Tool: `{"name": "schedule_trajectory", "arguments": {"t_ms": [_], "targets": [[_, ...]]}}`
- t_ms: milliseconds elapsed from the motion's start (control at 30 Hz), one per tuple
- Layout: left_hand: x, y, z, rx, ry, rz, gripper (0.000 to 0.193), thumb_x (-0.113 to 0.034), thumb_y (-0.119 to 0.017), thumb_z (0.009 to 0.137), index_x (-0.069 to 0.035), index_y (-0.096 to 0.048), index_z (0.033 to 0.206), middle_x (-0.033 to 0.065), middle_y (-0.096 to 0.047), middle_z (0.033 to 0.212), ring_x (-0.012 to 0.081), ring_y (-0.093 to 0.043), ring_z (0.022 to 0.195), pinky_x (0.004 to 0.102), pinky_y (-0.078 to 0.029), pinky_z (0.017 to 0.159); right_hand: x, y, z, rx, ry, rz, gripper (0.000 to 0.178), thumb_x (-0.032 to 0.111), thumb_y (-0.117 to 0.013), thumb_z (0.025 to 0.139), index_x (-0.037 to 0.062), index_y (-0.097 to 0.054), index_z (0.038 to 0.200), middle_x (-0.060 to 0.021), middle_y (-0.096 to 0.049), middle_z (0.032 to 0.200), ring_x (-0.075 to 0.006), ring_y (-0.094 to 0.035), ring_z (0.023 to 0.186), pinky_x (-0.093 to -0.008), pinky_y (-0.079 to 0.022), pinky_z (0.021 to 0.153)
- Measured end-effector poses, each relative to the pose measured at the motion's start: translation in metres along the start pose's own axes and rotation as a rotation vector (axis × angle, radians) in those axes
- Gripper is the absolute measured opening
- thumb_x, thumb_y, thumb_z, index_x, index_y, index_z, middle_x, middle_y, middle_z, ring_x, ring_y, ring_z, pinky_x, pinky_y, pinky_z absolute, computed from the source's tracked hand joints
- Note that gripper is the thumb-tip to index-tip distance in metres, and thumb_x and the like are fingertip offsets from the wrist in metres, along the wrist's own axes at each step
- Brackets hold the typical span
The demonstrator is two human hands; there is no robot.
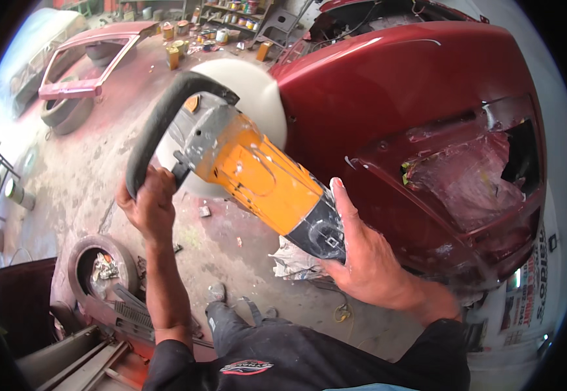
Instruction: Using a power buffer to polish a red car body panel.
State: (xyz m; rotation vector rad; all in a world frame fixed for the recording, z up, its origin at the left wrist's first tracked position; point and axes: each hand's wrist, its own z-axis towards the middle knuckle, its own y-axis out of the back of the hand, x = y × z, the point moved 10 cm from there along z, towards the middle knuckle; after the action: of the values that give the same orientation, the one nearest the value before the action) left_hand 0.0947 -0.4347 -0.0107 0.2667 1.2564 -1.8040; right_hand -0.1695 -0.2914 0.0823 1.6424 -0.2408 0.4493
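Note:
An orange and black electric polisher (264, 176) spans the space between my two hands. My left hand (150, 202) is wrapped round the lower end of its black loop handle (146, 133). At the tool's rear end my right hand (368, 254) grips the black housing, thumb stretched along its upper side; the fingers underneath are hidden. A large white round polishing pad (257, 94) sits under the tool's head, its right edge against or very close to the dark red car panel (362, 78). Whether pad and panel touch, I cannot tell.
Right of the pad, the car's recess holds crumpled reddish sheeting (463, 179). A tyre with rubbish (78, 274) lies at lower left, beside metal parts. Farther off, a red tailgate frame (78, 88) rests on tyres, and cans (174, 58) stand on the floor. A cord (342, 313) lies near my feet.

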Motion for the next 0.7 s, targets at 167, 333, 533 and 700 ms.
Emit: {"name": "schedule_trajectory", "arguments": {"t_ms": [167, 333, 533, 700], "targets": [[-0.011, -0.037, 0.052, 0.105, 0.053, -0.112, 0.020, -0.005, -0.060, 0.089, -0.003, -0.049, 0.073, -0.0010, -0.036, 0.055, 0.0074, -0.033, 0.044, 0.0276, -0.026, 0.044, 0.019, 0.031, -0.001, -0.068, 0.006, 0.103, 0.108, 0.001, -0.074, 0.080, 0.0016, 0.000, 0.159, -0.0353, -0.049, 0.133, -0.0500, -0.055, 0.119, -0.0519, -0.045, 0.100], [-0.024, -0.097, 0.053, 0.226, 0.002, -0.064, 0.022, -0.007, -0.057, 0.090, -0.007, -0.045, 0.071, -0.0031, -0.033, 0.059, 0.0084, -0.029, 0.046, 0.0295, -0.028, 0.052, 0.001, 0.053, -0.032, -0.235, 0.027, 0.101, 0.109, 0.000, -0.074, 0.080, 0.0012, 0.001, 0.159, -0.0346, -0.046, 0.139, -0.0496, -0.052, 0.125, -0.0505, -0.045, 0.104], [-0.037, -0.160, 0.031, 0.401, -0.157, -0.090, 0.015, -0.003, -0.055, 0.089, -0.001, -0.051, 0.074, -0.0017, -0.035, 0.060, 0.0086, -0.030, 0.049, 0.0312, -0.028, 0.055, -0.045, 0.049, -0.073, -0.364, -0.014, 0.156, 0.110, -0.002, -0.076, 0.077, 0.0054, -0.004, 0.160, -0.0337, -0.038, 0.149, -0.0491, -0.047, 0.133, -0.0486, -0.045, 0.107], [-0.043, -0.184, 0.019, 0.305, -0.308, 0.197, 0.015, -0.008, -0.073, 0.073, 0.001, -0.066, 0.083, 0.0012, -0.060, 0.070, 0.0111, -0.052, 0.061, 0.0274, -0.042, 0.057, -0.081, 0.061, -0.107, -0.679, -0.114, 0.221, 0.109, -0.002, -0.078, 0.077, 0.0098, -0.010, 0.161, -0.0286, -0.047, 0.147, -0.0414, -0.060, 0.123, -0.0448, -0.052, 0.100]]}}
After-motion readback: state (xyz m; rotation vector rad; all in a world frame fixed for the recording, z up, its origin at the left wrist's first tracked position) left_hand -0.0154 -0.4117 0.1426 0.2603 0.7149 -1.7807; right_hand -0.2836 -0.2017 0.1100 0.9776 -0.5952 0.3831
